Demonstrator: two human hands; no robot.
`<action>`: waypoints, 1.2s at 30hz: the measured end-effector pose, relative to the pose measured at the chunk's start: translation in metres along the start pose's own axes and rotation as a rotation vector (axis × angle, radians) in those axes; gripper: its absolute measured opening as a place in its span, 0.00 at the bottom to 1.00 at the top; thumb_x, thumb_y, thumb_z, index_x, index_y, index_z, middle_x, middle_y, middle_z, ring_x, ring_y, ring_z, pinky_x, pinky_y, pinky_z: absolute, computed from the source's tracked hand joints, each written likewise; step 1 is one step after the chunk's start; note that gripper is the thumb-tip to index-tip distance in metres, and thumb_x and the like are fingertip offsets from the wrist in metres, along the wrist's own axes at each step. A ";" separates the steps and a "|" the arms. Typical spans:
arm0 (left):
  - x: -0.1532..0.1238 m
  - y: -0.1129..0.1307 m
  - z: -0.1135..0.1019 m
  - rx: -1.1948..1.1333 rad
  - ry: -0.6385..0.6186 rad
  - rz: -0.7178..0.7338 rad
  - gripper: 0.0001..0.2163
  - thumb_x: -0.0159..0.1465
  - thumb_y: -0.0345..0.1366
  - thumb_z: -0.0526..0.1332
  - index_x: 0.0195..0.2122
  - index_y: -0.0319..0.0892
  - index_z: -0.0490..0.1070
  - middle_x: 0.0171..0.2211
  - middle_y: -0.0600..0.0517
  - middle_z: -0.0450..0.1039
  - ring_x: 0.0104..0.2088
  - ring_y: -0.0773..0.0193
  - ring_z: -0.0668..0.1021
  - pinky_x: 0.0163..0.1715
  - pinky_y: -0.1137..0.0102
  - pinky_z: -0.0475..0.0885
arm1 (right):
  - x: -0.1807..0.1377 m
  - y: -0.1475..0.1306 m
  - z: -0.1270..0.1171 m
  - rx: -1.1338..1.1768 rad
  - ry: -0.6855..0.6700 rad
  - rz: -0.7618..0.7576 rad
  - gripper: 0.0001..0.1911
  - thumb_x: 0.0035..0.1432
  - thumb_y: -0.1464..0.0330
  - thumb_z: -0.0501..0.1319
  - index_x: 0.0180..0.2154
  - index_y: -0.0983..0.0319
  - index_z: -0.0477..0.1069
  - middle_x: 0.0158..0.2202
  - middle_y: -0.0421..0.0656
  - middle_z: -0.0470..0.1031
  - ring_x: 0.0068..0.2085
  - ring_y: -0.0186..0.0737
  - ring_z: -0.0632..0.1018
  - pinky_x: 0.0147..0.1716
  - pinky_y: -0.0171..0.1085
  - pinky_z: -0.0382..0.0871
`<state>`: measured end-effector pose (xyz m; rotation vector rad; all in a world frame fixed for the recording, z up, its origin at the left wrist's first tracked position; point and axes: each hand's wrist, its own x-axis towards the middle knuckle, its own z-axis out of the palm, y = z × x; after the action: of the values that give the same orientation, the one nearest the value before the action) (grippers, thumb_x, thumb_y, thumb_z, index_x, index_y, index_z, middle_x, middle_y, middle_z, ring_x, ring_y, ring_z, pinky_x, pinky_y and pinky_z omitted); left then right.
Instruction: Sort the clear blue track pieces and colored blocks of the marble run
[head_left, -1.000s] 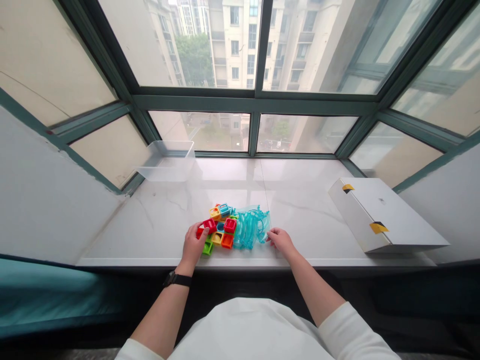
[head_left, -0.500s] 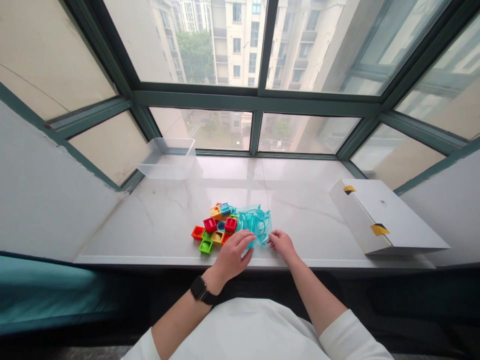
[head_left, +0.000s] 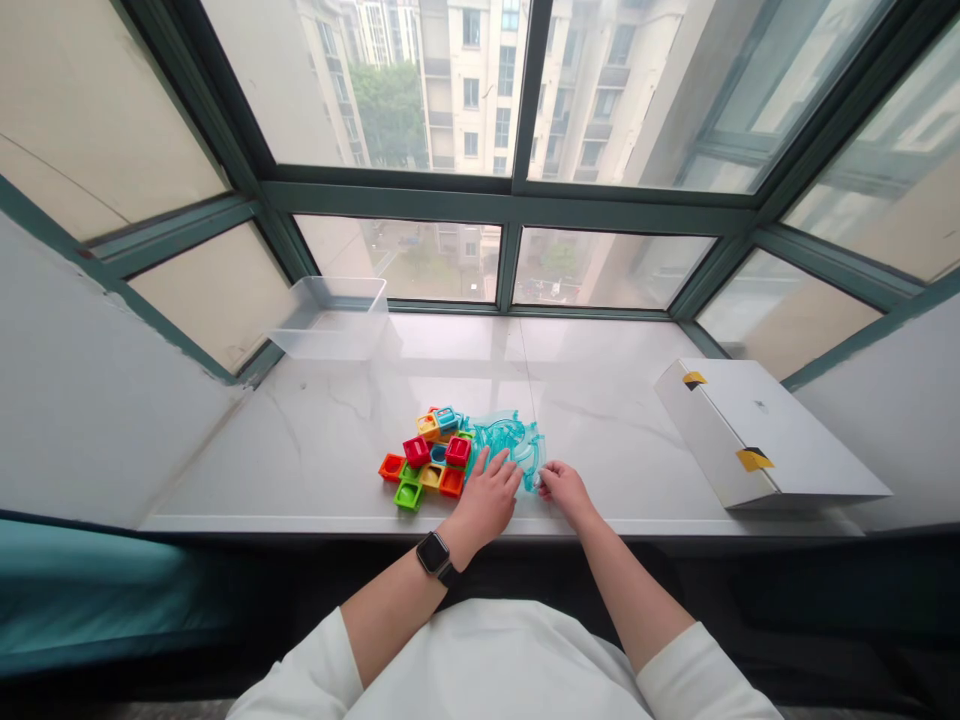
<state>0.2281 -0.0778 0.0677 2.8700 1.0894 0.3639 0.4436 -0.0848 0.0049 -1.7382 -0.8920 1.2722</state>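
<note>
A cluster of coloured hollow plastic blocks in red, orange, yellow, green and blue lies on the sill, with a red block near its left side. To its right is a tangle of transparent teal plastic track pieces. My left hand, a black watch on its wrist, rests with spread fingers on the lower edge of the tangle, close to the blocks. My right hand has its fingertips gathered on the tangle's right end, seemingly pinching a track piece.
The white marble window sill runs across the view below tall window panes. A transparent plastic tub stands at its back left. A white cardboard box with yellow tape lies at the right.
My left hand has moved right, off the red blocks and onto the teal tangle, uncovering an orange block at the cluster's left. My right hand has stayed at the tangle's right end.
</note>
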 end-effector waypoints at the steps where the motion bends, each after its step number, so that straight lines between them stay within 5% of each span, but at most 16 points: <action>1: -0.001 0.000 0.001 0.004 -0.002 0.000 0.21 0.69 0.37 0.59 0.63 0.43 0.70 0.62 0.43 0.73 0.71 0.49 0.63 0.74 0.46 0.46 | 0.000 0.001 0.000 0.015 -0.003 0.001 0.09 0.50 0.60 0.63 0.30 0.58 0.69 0.26 0.40 0.79 0.28 0.39 0.79 0.27 0.34 0.72; 5: -0.002 0.000 0.004 0.022 -0.020 -0.007 0.17 0.69 0.36 0.59 0.58 0.43 0.75 0.62 0.43 0.73 0.71 0.48 0.62 0.74 0.45 0.43 | 0.001 0.003 -0.003 0.073 -0.025 0.007 0.11 0.50 0.57 0.64 0.30 0.57 0.68 0.26 0.38 0.78 0.28 0.38 0.78 0.28 0.35 0.72; 20: 0.000 0.008 0.012 0.098 -0.061 -0.046 0.24 0.68 0.39 0.59 0.66 0.47 0.70 0.66 0.40 0.68 0.72 0.40 0.60 0.72 0.38 0.32 | -0.006 -0.011 -0.008 0.167 -0.216 -0.004 0.19 0.51 0.52 0.69 0.37 0.58 0.71 0.29 0.39 0.80 0.31 0.39 0.80 0.35 0.38 0.75; 30: 0.003 0.015 0.015 0.114 -0.091 -0.066 0.23 0.70 0.40 0.57 0.65 0.44 0.70 0.66 0.38 0.68 0.72 0.38 0.60 0.71 0.36 0.28 | 0.002 -0.026 -0.022 0.167 -0.132 -0.074 0.15 0.53 0.56 0.67 0.36 0.58 0.70 0.27 0.37 0.77 0.29 0.38 0.77 0.33 0.37 0.74; 36: 0.006 0.011 -0.002 0.024 -0.046 -0.088 0.22 0.71 0.46 0.57 0.61 0.41 0.73 0.66 0.38 0.69 0.71 0.40 0.61 0.72 0.38 0.38 | -0.003 -0.036 -0.020 0.126 -0.101 -0.198 0.16 0.53 0.57 0.68 0.37 0.58 0.67 0.26 0.38 0.77 0.30 0.40 0.78 0.32 0.38 0.73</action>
<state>0.2395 -0.0823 0.0727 2.8236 1.2155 0.2802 0.4590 -0.0754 0.0424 -1.4603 -0.9939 1.2651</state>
